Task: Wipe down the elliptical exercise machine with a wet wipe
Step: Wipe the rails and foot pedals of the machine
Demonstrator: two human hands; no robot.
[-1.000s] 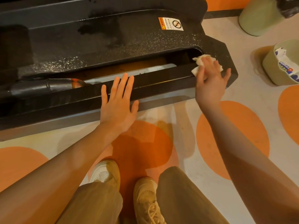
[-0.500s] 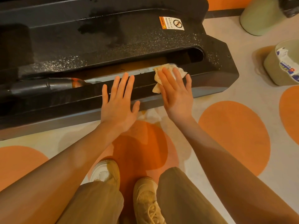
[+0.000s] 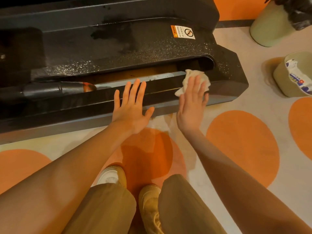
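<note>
One wet wipe (image 3: 195, 78), white, crumpled, lies on the black side rail of one elliptical machine (image 3: 118, 53), near its rounded end. Right hand (image 3: 191, 105) presses it, fingers straight and together. Left hand (image 3: 131, 107) flat on rail, fingers spread. Two pale-green tubs (image 3: 287, 76) on orange-dotted floor (image 3: 243, 146). One warning sticker (image 3: 183, 32).
</note>
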